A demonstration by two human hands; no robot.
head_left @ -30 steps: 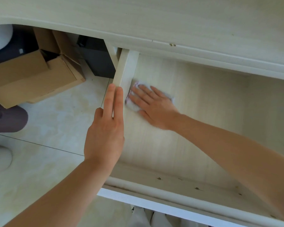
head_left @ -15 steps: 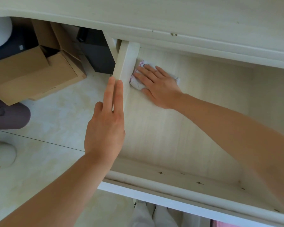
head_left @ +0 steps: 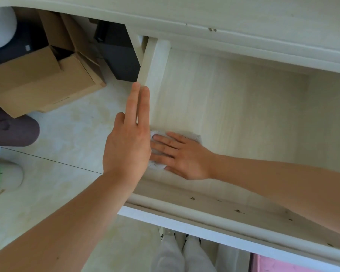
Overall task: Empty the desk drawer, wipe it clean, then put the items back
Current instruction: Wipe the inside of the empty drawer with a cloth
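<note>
Two bare hands work at a pulled-out pale wood-grain desk drawer (head_left: 234, 107) under the edge of a matching pale worktop (head_left: 224, 14). At far left, on the cream tiled floor (head_left: 67, 138), sit a white and green rounded object (head_left: 2, 177) and a dark brown-purple rounded shape (head_left: 14, 132); what they are is unclear. Behind them an open brown cardboard box (head_left: 37, 81) lies under the worktop, with a black box-shaped object (head_left: 120, 55) just beside its right side.

Next comes the left hand (head_left: 128, 142), flat with its fingers straight and close together, gripping nothing; it lies along the outside of the drawer's left wall (head_left: 151, 67), fingertips pointing toward the back. It hides part of the near left corner.

Inside the drawer, just right of that hand, the right hand (head_left: 181, 156) presses palm-down with fingers spread on a small white crumpled cloth (head_left: 192, 137), which lies on the drawer floor in the near left corner, close to the left wall and the front panel (head_left: 214, 209). The cloth shows past the fingertips and behind the hand. The rest of the drawer floor visible to the right is bare wood. The right forearm crosses the front panel from the lower right.
</note>
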